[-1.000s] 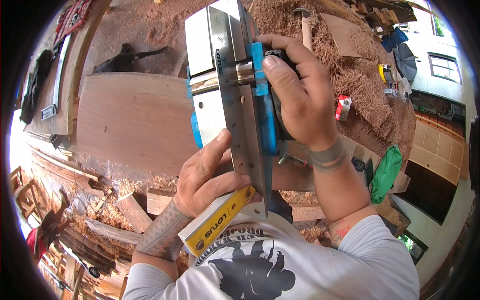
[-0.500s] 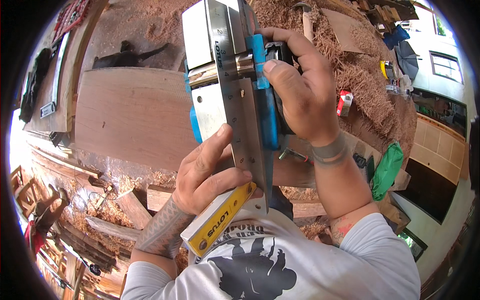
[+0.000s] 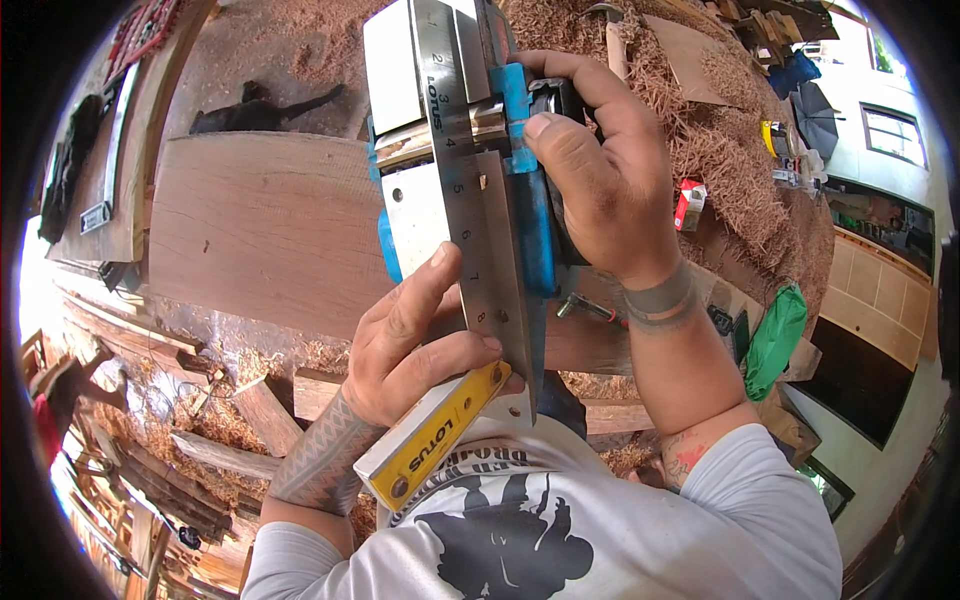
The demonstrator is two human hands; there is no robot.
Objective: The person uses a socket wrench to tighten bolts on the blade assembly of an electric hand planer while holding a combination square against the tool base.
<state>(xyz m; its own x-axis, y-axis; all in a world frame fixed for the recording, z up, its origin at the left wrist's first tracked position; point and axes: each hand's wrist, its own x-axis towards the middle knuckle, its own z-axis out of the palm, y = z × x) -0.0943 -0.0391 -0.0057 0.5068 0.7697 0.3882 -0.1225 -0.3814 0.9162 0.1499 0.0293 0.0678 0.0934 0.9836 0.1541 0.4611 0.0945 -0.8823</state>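
An electric hand planer (image 3: 417, 215) is turned with its metal sole up, its blue body showing along both sides. My right hand (image 3: 615, 175) is closed round its right side, thumb by the cutter drum. A try square lies along the sole, its steel blade (image 3: 468, 235) on edge across the drum and over both sole plates. My left hand (image 3: 400, 335) grips the square near its yellow-faced stock (image 3: 440, 436), which slants down in front of my shirt. The left index fingertip rests at the blade's left edge. The palm side of my left hand is hidden.
Beneath the planer lies a wide wooden board (image 3: 250, 230). Wood shavings (image 3: 740, 200) are heaped at the right, near a green bag (image 3: 776, 340) and a red-and-white carton (image 3: 690, 205). A black animal (image 3: 250, 112) lies beyond the board. Timber offcuts (image 3: 268, 415) sit at the left.
The planer and square have shifted very slightly, with both hands keeping their hold. At the far left, another person's leg has moved.
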